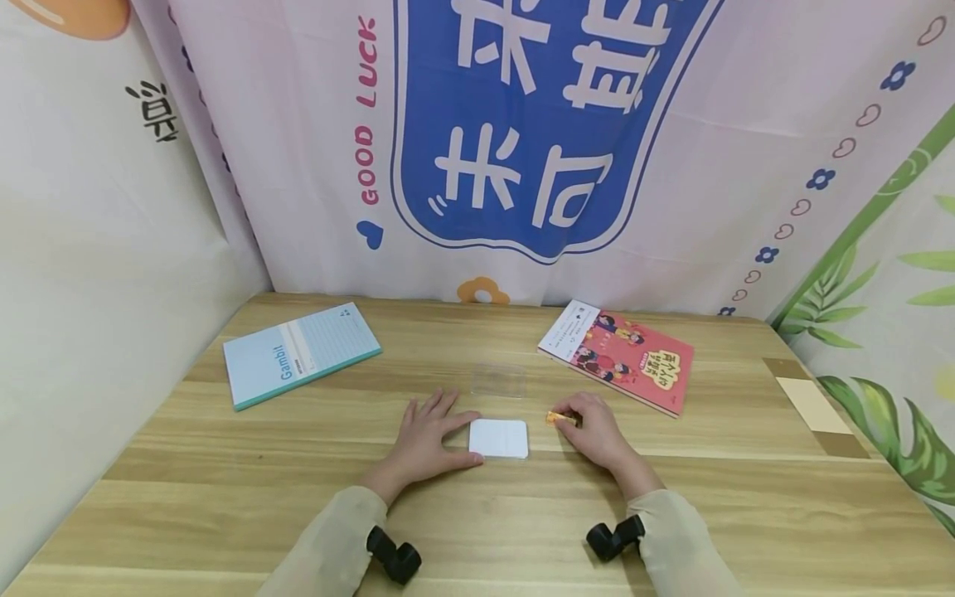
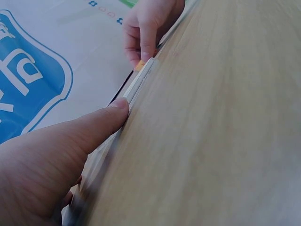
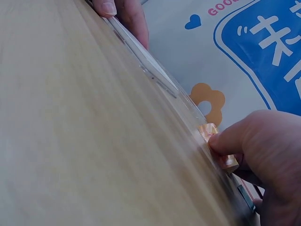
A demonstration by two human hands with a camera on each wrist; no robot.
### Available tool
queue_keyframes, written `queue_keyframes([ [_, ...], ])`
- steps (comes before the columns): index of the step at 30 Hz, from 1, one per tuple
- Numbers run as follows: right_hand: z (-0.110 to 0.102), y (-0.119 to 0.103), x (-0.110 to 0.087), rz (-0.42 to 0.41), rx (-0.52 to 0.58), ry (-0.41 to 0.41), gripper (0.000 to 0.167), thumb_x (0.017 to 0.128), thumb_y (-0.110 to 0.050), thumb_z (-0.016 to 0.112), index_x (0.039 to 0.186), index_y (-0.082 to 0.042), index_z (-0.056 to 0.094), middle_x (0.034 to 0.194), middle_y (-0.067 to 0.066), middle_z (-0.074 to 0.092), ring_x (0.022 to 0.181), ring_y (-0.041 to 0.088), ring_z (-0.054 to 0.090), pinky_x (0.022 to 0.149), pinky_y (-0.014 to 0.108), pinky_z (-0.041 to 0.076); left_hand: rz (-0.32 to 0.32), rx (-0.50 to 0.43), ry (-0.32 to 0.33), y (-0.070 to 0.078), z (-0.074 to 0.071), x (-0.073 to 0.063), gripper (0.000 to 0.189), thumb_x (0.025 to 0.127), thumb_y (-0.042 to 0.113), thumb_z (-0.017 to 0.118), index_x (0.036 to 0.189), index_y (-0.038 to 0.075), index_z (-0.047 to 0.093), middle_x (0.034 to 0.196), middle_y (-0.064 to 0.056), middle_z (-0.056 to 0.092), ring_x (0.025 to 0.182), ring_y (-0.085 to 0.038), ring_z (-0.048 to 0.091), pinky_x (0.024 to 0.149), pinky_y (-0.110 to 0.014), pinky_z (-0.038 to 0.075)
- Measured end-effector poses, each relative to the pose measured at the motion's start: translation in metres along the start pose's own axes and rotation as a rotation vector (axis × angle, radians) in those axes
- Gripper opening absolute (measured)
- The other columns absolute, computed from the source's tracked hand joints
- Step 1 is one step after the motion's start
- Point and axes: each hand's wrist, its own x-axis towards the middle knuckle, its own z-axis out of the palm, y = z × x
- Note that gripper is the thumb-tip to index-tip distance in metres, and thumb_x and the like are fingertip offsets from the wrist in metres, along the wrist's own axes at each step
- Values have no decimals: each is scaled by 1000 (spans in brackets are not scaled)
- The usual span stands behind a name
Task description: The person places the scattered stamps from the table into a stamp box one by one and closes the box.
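Observation:
A flat white rounded rectangle [image 1: 498,439], like a stack of blank cards in a shallow clear case, lies at the middle of the wooden table. My left hand [image 1: 425,444] holds its left end, thumb at the near corner and forefinger at the far one. In the left wrist view the thumb [image 2: 110,113] presses against the white edge. To the right, my right hand [image 1: 593,427] pinches a small orange patterned block [image 3: 218,148] between thumb and fingers, close to the tabletop. What the block is cannot be told. A clear plastic lid-like piece [image 1: 498,381] lies just beyond the white rectangle.
At the back left lies a light blue notebook [image 1: 298,352]. A red illustrated book [image 1: 627,361] lies at the back right. Brown and cream strips [image 1: 815,406] mark the table's right edge. A printed cloth [image 1: 313,166] hangs behind the table [image 1: 224,497].

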Motion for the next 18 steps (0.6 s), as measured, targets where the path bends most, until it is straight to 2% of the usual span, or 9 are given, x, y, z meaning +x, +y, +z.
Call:
queue_keyframes([
  [13,1,0,0,-8,20,16,8,74,-5,65,80,-9,60,81,-1,55,83,20,45,75,37,34,2,6,-2,-1,0,0,64,68,60,58,121,25,52,137,-13,26,126,-32,12,94,-55,-1],
  [18,1,0,0,28,22,-9,14,74,-3,64,88,-7,62,82,-1,54,83,19,45,74,36,36,-8,5,-4,-1,1,0,65,67,60,59,121,25,52,138,-12,25,126,-31,12,95,-54,-1],
])
